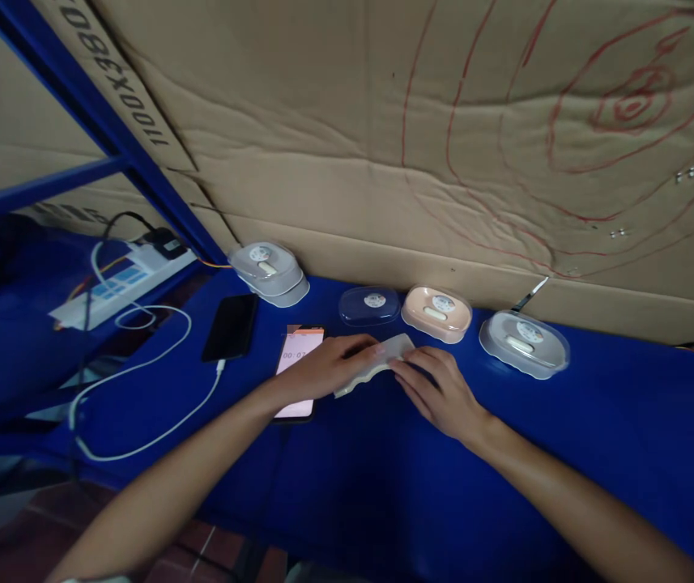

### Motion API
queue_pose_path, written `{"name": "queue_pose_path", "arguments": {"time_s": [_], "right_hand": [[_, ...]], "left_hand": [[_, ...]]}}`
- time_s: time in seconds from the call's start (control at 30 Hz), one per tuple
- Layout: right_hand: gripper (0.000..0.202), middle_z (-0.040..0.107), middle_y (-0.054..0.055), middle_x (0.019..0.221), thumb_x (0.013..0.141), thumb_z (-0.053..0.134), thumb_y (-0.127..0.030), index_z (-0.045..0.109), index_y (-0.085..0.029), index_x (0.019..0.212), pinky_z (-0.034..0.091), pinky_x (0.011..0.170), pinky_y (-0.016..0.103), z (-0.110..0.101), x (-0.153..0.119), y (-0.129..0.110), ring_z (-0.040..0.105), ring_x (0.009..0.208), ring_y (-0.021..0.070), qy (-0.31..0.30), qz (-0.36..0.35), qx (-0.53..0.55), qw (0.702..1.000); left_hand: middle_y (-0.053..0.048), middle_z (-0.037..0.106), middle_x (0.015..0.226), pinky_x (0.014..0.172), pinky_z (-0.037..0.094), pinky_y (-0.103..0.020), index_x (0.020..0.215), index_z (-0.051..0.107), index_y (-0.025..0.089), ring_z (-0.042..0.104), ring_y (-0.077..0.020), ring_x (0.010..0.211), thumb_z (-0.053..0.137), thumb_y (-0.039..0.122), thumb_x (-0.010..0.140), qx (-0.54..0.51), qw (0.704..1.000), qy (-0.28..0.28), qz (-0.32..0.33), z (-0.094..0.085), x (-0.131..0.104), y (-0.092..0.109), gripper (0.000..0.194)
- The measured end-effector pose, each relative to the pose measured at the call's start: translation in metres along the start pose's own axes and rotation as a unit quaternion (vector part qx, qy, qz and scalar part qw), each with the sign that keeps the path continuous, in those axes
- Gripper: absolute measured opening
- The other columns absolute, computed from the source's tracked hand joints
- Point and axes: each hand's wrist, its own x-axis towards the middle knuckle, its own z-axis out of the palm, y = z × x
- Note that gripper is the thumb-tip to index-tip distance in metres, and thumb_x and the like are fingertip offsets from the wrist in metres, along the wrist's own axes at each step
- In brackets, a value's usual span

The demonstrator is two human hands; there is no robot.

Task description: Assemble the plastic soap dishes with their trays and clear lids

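Note:
Both hands meet over the middle of the blue table, on a pale, whitish piece (374, 371) with a wavy lower edge; its exact kind I cannot make out. My left hand (334, 366) grips its upper left side, with the fingers partly hidden. On its right end, the fingertips of my right hand (440, 390) are closed. Just beyond stand a clear oval lid (368, 308) with a round sticker and a pink soap box (437, 316) under a clear cover. To the right sits a grey soap box (525, 346), also with a round sticker.
Grey soap boxes (270, 275) are stacked at the back left. A lit phone (295, 405) lies beside my left hand, near a dark phone (231, 325) on a white cable (185, 429). A thin blade (532, 293) leans against the cardboard wall (322, 194). A power strip (121, 287) is farther left.

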Motion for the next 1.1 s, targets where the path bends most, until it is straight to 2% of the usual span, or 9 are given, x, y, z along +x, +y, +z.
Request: {"name": "queue_pose_path", "arguments": {"time_s": [0.17,0.27,0.37,0.5,0.63,0.7,0.8,0.93,1.1], "right_hand": [[0.029,0.081,0.004,0.105,0.107,0.061,-0.013,0.072,-0.026,0.131,0.056,0.092,0.038,-0.007,-0.001,-0.004,0.074,0.098,0.0199,-0.006,-0.068,-0.022,0.997],[0.023,0.083,0.005,0.107,0.107,0.059,-0.011,0.075,-0.022,0.120,0.052,0.093,0.039,-0.012,0.004,-0.003,0.073,0.100,0.0194,-0.027,-0.111,-0.061,0.992],[0.024,0.082,0.006,0.111,0.109,0.055,-0.012,0.074,-0.020,0.120,0.050,0.095,0.040,-0.012,0.009,-0.002,0.071,0.107,0.0215,-0.050,-0.121,-0.085,0.988],[0.022,0.082,0.006,0.109,0.109,0.058,-0.014,0.074,-0.016,0.124,0.052,0.088,0.038,-0.016,0.006,-0.018,0.071,0.100,0.0209,-0.128,-0.145,-0.047,0.980],[0.026,0.081,0.005,0.103,0.109,0.062,-0.036,0.073,-0.017,0.124,0.055,0.086,0.037,-0.031,-0.004,-0.034,0.071,0.095,0.0191,-0.181,-0.120,0.041,0.975],[0.030,0.080,0.007,0.110,0.109,0.061,-0.039,0.072,-0.018,0.128,0.056,0.092,0.038,-0.039,-0.004,-0.024,0.072,0.103,0.0205,-0.166,-0.093,0.066,0.979],[0.036,0.073,0.014,0.136,0.109,0.057,-0.033,0.065,-0.023,0.143,0.054,0.106,0.050,-0.041,0.004,0.019,0.067,0.129,0.0302,-0.127,0.044,-0.012,0.991],[0.079,0.040,0.025,0.170,0.095,0.077,-0.046,0.044,-0.022,0.163,0.041,0.119,0.071,-0.028,0.020,0.086,0.041,0.157,0.0475,-0.151,0.224,-0.083,0.959],[0.078,0.060,0.021,0.151,0.088,0.084,-0.047,0.053,-0.022,0.155,0.049,0.118,0.060,-0.026,0.031,0.105,0.060,0.142,0.0394,-0.144,0.285,0.048,0.947]], "left_hand": [[-0.005,0.081,0.117,0.090,0.053,-0.036,0.123,0.074,0.025,0.074,-0.0276,0.104,0.054,0.069,0.101,0.019,0.999,0.036,0.021,0.002,-0.005,0.003,0.053],[-0.006,0.080,0.122,0.096,0.053,-0.038,0.123,0.074,0.024,0.074,-0.0299,0.111,0.054,0.069,0.102,0.034,0.997,0.059,0.034,0.000,-0.003,-0.001,0.053],[-0.007,0.080,0.123,0.095,0.055,-0.039,0.125,0.073,0.024,0.075,-0.0302,0.112,0.054,0.069,0.102,0.035,0.997,0.045,0.045,-0.002,0.001,-0.009,0.054],[-0.012,0.073,0.142,0.115,0.047,-0.048,0.127,0.073,0.024,0.066,-0.0338,0.134,0.058,0.064,0.102,0.099,0.985,0.091,0.103,0.002,0.007,-0.018,0.050],[-0.015,0.058,0.161,0.126,0.035,-0.056,0.126,0.075,0.025,0.051,-0.0383,0.152,0.066,0.058,0.098,0.166,0.974,0.089,0.127,0.007,0.007,-0.025,0.044],[-0.015,0.053,0.165,0.127,0.033,-0.059,0.127,0.075,0.026,0.046,-0.0401,0.155,0.071,0.052,0.095,0.184,0.972,0.067,0.129,0.007,0.005,-0.027,0.041],[-0.012,0.049,0.169,0.128,0.029,-0.063,0.131,0.072,0.030,0.040,-0.0411,0.158,0.077,0.043,0.091,0.214,0.968,0.033,0.131,0.007,0.000,-0.025,0.042],[-0.011,0.046,0.170,0.130,0.024,-0.065,0.131,0.071,0.031,0.039,-0.0409,0.158,0.073,0.046,0.095,0.184,0.971,0.051,0.143,0.012,-0.005,-0.017,0.039],[-0.010,0.045,0.167,0.125,0.042,-0.056,0.152,0.050,0.036,0.050,-0.0334,0.151,0.073,0.044,0.096,-0.064,0.982,0.133,0.113,0.023,-0.003,-0.008,0.060]]}}
